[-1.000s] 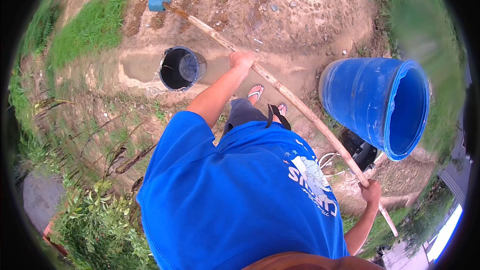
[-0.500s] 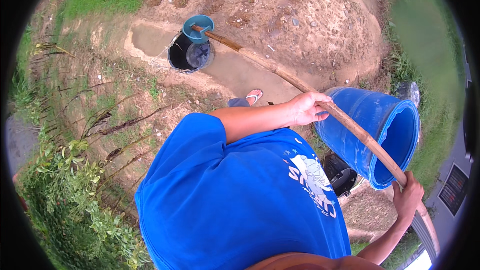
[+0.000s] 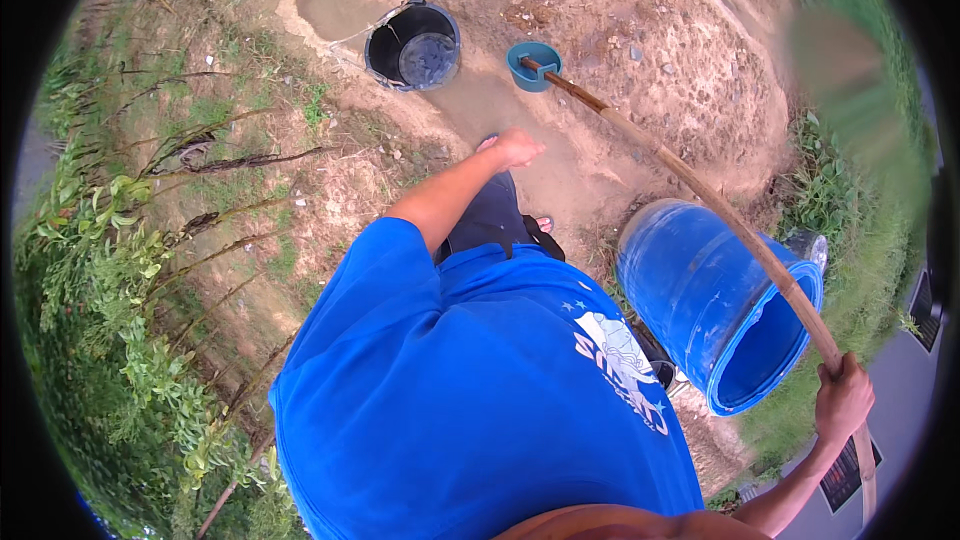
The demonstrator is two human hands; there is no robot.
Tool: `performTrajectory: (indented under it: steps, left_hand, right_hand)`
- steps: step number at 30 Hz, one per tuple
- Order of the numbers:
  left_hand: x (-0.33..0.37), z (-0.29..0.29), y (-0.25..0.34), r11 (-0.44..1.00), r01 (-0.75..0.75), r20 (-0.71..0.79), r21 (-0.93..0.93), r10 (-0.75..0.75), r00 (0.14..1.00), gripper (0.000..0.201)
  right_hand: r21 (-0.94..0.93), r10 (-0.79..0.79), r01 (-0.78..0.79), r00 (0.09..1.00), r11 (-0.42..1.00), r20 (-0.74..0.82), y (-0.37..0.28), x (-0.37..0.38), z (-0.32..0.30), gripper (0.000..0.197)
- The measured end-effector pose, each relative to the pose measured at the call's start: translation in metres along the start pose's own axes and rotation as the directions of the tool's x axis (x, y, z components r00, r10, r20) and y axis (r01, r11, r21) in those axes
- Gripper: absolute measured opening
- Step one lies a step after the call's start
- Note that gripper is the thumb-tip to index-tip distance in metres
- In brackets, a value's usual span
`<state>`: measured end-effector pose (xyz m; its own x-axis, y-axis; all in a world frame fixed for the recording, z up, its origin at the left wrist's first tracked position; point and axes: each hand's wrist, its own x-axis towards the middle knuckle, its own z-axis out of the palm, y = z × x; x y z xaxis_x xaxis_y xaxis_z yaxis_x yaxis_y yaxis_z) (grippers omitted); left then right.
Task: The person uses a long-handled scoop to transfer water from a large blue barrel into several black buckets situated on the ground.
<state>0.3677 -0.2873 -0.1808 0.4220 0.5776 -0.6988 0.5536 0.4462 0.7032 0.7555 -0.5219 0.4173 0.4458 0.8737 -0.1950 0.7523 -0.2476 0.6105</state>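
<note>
My right hand (image 3: 843, 400) is closed around the lower part of a long-handled dipper (image 3: 690, 178), a teal plastic bowl on a bamboo pole. The pole slants up and left, passing over the blue barrel (image 3: 665, 265). Its bowl (image 3: 548, 83) is above the ground, right of the black bucket (image 3: 388, 58). My left hand (image 3: 515, 148) is off the pole, stretched forward below and right of the bucket, with nothing visible in it. Its fingers look loosely extended. The bucket has a thin handle and a greyish, shiny bottom; whether it holds liquid I cannot tell.
The blue barrel has its wide mouth toward the lower right. A dark container (image 3: 660, 365) is partly hidden between it and my shirt. Leafy plants (image 3: 150, 340) and dry stalks line the left. Bare soil (image 3: 640, 60) spreads ahead, with wet ground by the bucket.
My left hand has let go of the pole and moved left toward the bucket. The dipper's bowl has swung from the bucket's rim to its right. My right hand keeps its grip.
</note>
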Motion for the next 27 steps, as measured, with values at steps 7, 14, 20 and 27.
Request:
performTrajectory:
  steps: [7, 14, 20, 27]
  left_hand:
    - [0.014, -0.145, -0.099, 0.793, 0.527, -0.463, 0.306, -0.36, 0.81, 0.055]
    - [0.124, -0.223, -0.206, 0.774, 0.561, -0.533, -0.294, -0.62, 0.576, 0.065]
    - [0.212, -0.278, -0.239, 0.329, 0.033, -0.268, -0.944, -0.818, 0.509, 0.098]
    - [0.247, -0.306, -0.261, 0.321, -0.223, -0.389, -0.92, -0.812, 0.436, 0.045]
  right_hand:
    - [-0.302, 0.103, -0.029, 0.967, 0.953, 0.231, -0.059, 0.056, -0.032, 0.019]
    - [-0.563, 0.069, 0.026, 0.987, 0.826, 0.147, -0.109, 0.163, -0.029, 0.019]
    - [-0.668, 0.144, 0.046, 0.963, 0.743, 0.227, -0.132, 0.248, -0.042, 0.033]
    - [-0.7, 0.281, -0.027, 0.926, 0.714, 0.252, -0.182, 0.285, -0.074, 0.031]
